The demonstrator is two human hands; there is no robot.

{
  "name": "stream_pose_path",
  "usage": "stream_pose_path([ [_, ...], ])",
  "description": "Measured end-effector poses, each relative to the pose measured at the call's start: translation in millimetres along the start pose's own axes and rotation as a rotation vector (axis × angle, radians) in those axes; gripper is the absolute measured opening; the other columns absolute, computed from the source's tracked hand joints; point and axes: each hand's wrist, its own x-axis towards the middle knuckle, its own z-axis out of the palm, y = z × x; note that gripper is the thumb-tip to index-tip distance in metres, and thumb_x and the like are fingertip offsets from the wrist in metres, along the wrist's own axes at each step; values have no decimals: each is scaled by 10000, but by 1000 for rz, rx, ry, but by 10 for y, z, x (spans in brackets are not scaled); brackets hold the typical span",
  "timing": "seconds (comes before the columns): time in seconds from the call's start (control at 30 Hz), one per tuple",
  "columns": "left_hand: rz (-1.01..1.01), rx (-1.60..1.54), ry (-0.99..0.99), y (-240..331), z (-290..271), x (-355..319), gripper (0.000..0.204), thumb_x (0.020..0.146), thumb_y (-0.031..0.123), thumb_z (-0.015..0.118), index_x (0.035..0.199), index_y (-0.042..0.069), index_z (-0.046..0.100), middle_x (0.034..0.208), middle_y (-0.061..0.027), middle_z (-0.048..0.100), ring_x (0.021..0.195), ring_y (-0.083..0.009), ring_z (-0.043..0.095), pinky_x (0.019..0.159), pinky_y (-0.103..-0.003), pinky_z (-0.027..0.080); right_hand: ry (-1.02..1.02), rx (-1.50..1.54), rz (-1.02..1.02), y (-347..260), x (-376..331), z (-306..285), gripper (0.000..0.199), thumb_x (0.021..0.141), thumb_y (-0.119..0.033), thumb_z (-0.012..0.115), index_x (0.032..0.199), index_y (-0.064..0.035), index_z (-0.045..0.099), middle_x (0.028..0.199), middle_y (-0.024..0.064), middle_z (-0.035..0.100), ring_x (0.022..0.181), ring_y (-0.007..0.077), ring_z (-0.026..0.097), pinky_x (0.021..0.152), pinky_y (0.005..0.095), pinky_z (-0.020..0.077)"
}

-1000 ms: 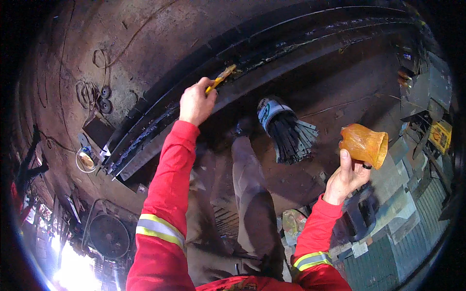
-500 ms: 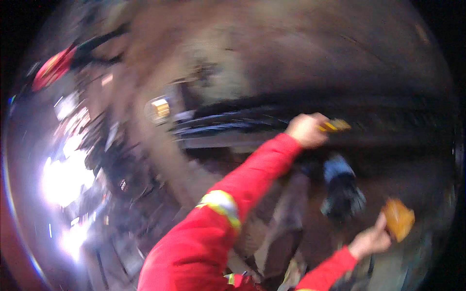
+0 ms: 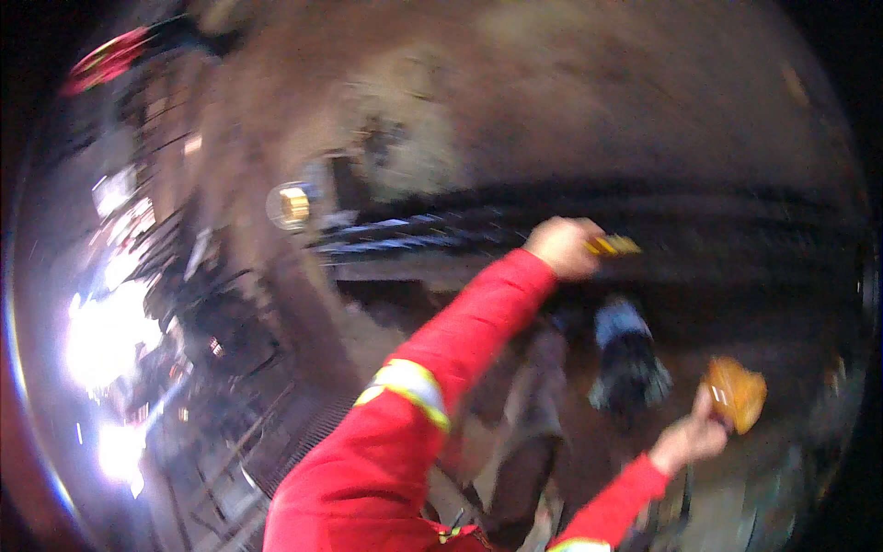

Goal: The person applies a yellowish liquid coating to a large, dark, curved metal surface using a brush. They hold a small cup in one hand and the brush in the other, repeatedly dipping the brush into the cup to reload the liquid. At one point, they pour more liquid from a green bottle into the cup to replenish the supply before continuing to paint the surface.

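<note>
My left hand (image 3: 563,248), reaching forward at the end of a red sleeve with a reflective band, is closed around a slim yellow tool (image 3: 614,246) with dark marks. Blur hides what kind of tool it is. Lower and to the right, my right hand (image 3: 690,442) grips a rounded orange-yellow object (image 3: 736,396) with a shiny surface, its kind unclear. Between the two hands lies what looks like a glove (image 3: 630,363), pale blue at one end and dark at the other. Neither hand touches it.
A long dark beam (image 3: 727,216) runs across beyond my hands. Near its left end sits a round clear-rimmed thing with a yellow middle (image 3: 293,205). Glaring lights (image 3: 110,336) and cluttered dark metalwork fill the left. A person's red clothing (image 3: 106,63) shows at the upper left.
The view has swung a little, shifting most things slightly left in the picture. The person's red clothing now appears higher. Both hands keep hold of the same objects.
</note>
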Motion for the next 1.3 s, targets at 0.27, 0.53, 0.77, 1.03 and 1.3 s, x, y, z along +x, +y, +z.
stream_pose_path([
  [0.27, -52, -140, -36, -250, 225, 173, 252, 784, 184, 663, 1002, 59, 676, 887, -214, 694, 855, -389, 676, 778, -441, 530, -135, 539, -50, 179, 181, 102, 401, 764, 6, 769, 1123, 71, 604, 1096, 139, 658, 965, 207, 637, 934, 350, 472],
  [0.53, -85, 140, -109, -274, 19, -54, 244, 780, 194, 636, 1005, 101, 651, 829, -196, 687, 832, -400, 665, 741, -493, 522, -139, 609, -47, 117, 33, 247, 464, 735, 24, 788, 1155, 77, 598, 1076, 147, 673, 955, 218, 658, 921, 361, 493],
  [0.77, -138, -116, -94, -482, 47, -392, 228, 806, 115, 663, 1012, 24, 626, 902, -212, 687, 844, -335, 682, 759, -403, 520, -236, 592, -63, 104, 22, 336, 512, 746, 58, 744, 1218, 63, 546, 1155, 171, 630, 1026, 253, 636, 942, 372, 499],
  [1.03, -109, -277, -95, -454, 76, -359, 232, 812, 60, 647, 1022, -34, 625, 941, -189, 686, 886, -268, 680, 809, -361, 514, -271, 545, -71, 103, -9, 427, 549, 742, 60, 744, 1245, 45, 526, 1166, 162, 624, 1028, 248, 635, 943, 374, 503],
  [1.3, -109, -317, -69, -411, 130, -167, 232, 810, 91, 654, 1004, -30, 615, 896, -189, 681, 823, -240, 658, 760, -351, 498, -290, 544, -68, 63, -79, 416, 573, 735, 57, 753, 1259, 33, 524, 1184, 151, 610, 1054, 241, 623, 943, 374, 505],
])
